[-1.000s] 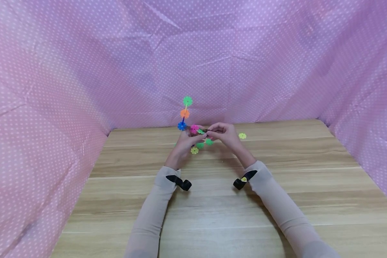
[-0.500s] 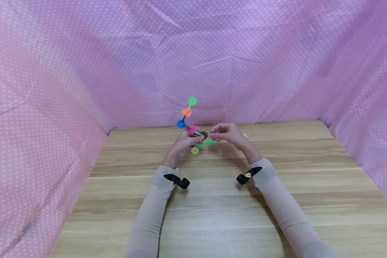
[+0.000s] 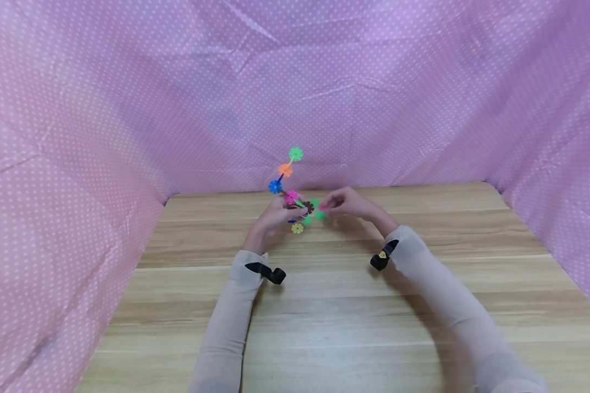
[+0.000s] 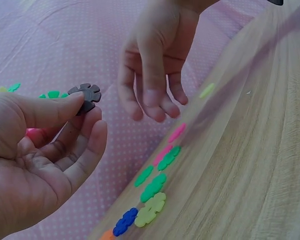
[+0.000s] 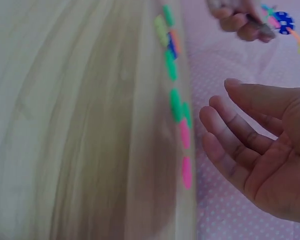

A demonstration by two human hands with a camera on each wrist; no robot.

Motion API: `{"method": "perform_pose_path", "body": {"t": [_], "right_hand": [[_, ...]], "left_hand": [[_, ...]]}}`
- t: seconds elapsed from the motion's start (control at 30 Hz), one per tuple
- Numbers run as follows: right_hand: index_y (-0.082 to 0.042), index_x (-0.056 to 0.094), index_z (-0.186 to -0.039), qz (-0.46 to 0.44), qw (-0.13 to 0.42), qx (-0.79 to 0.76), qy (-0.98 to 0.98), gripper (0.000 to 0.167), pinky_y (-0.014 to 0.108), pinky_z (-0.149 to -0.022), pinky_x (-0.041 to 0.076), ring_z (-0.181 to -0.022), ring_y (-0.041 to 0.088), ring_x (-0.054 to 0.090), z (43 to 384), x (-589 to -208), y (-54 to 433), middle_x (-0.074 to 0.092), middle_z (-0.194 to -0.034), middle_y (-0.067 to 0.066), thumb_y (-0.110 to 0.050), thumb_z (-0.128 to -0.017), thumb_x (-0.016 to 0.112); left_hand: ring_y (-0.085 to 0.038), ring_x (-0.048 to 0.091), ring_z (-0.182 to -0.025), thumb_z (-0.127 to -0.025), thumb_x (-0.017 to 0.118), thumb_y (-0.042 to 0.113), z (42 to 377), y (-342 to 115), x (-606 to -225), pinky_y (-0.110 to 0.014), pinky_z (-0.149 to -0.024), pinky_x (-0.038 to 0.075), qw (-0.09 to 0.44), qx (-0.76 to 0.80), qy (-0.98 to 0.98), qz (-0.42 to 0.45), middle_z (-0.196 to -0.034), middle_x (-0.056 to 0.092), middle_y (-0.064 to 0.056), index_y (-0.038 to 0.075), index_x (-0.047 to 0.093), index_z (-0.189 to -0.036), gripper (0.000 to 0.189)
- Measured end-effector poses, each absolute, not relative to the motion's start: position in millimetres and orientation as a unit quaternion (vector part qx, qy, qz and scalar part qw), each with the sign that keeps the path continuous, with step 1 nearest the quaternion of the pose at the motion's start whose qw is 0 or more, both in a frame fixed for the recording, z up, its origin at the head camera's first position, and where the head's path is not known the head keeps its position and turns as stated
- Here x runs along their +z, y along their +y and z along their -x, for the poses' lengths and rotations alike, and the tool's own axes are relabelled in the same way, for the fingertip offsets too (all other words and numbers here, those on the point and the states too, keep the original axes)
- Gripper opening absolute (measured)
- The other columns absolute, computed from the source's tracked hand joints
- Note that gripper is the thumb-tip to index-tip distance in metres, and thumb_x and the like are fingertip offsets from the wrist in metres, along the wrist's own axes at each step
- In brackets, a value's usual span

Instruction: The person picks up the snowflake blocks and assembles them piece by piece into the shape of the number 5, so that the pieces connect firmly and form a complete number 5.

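My left hand [image 3: 273, 215] holds a chain of interlocking flower-shaped plastic discs. In the left wrist view, its thumb and fingers pinch a dark brown disc [image 4: 85, 93] at the chain's end. The chain bends up through a pink disc [image 3: 291, 197], a blue disc [image 3: 275, 186] and an orange disc [image 3: 285, 170] to a green disc [image 3: 296, 153]. My right hand [image 3: 348, 202] hovers to the right of it, fingers loosely bent with nothing between them in either wrist view. Below it lie loose discs, among them a pink disc [image 4: 177, 132] and a green disc [image 4: 153, 188].
More loose discs lie in a row near the far edge of the wooden table [image 3: 324, 316]: a yellow disc [image 3: 297, 228], a blue disc [image 4: 125, 222] and several others. A pink dotted cloth [image 3: 324, 98] hangs behind the table and along both sides.
My right hand has let go of the brown disc end and drawn away to the right. My left hand keeps its hold, and the chain's top has tilted to the right.
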State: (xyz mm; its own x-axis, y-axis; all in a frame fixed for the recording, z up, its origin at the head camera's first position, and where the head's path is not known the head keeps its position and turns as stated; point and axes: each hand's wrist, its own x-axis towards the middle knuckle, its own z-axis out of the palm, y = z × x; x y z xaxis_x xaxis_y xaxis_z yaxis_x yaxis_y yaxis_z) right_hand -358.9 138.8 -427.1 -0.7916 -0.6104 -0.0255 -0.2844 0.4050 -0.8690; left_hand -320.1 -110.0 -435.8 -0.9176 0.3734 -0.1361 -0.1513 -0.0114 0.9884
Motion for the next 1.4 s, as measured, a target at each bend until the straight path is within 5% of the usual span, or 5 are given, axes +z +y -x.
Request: {"method": "perform_pose_path", "body": {"t": [0.13,0.23,0.63,1.13,1.4], "right_hand": [[0.011,0.066,-0.121,0.289,0.181,-0.433,0.834,0.033,0.027,-0.084,0.057,-0.100,0.037,0.069,363.2,-432.9,139.2,0.070,-0.114,0.030,0.004,-0.089,0.071],[0.010,0.066,-0.123,0.289,0.188,-0.419,0.840,0.035,0.023,-0.081,0.057,-0.097,0.034,0.069,366.3,-437.3,138.9,0.071,-0.111,0.029,0.005,-0.088,0.071],[0.006,0.067,-0.123,0.306,0.192,-0.385,0.849,0.038,0.021,-0.070,0.050,-0.080,0.017,0.060,376.5,-446.7,133.1,0.070,-0.091,0.019,0.001,-0.087,0.076],[0.002,0.071,-0.118,0.318,0.182,-0.366,0.856,0.030,0.022,-0.065,0.041,-0.073,0.013,0.049,382.6,-455.4,130.4,0.060,-0.080,0.008,0.000,-0.088,0.076],[0.008,0.066,-0.103,0.303,0.215,-0.390,0.843,0.027,0.020,-0.069,0.046,-0.077,0.014,0.052,379.8,-451.1,131.2,0.060,-0.084,0.011,0.003,-0.081,0.081]], "left_hand": [[-0.034,0.062,-0.108,-0.096,0.068,0.006,319.8,-109.0,-436.2,-0.059,-0.106,0.046,0.189,0.704,0.680,-0.069,-0.102,0.069,-0.004,0.004,0.061,-0.115,0.020],[-0.030,0.062,-0.105,-0.095,0.070,0.008,319.9,-108.6,-437.3,-0.057,-0.106,0.047,0.183,0.703,0.685,-0.064,-0.105,0.070,-0.004,0.006,0.064,-0.115,0.021],[-0.015,0.064,-0.090,-0.096,0.069,0.007,319.2,-109.2,-438.3,-0.056,-0.105,0.048,0.156,0.683,0.710,-0.077,-0.100,0.070,-0.002,0.005,0.067,-0.115,0.019],[-0.019,0.063,-0.089,-0.098,0.065,0.009,321.4,-113.6,-437.5,-0.052,-0.098,0.052,0.168,0.655,0.731,-0.096,-0.106,0.068,-0.015,0.006,0.064,-0.115,0.017],[-0.021,0.062,-0.090,-0.099,0.063,0.005,321.5,-113.7,-437.4,-0.052,-0.096,0.052,0.164,0.655,0.730,-0.103,-0.100,0.069,-0.008,0.005,0.064,-0.114,0.016]]}}
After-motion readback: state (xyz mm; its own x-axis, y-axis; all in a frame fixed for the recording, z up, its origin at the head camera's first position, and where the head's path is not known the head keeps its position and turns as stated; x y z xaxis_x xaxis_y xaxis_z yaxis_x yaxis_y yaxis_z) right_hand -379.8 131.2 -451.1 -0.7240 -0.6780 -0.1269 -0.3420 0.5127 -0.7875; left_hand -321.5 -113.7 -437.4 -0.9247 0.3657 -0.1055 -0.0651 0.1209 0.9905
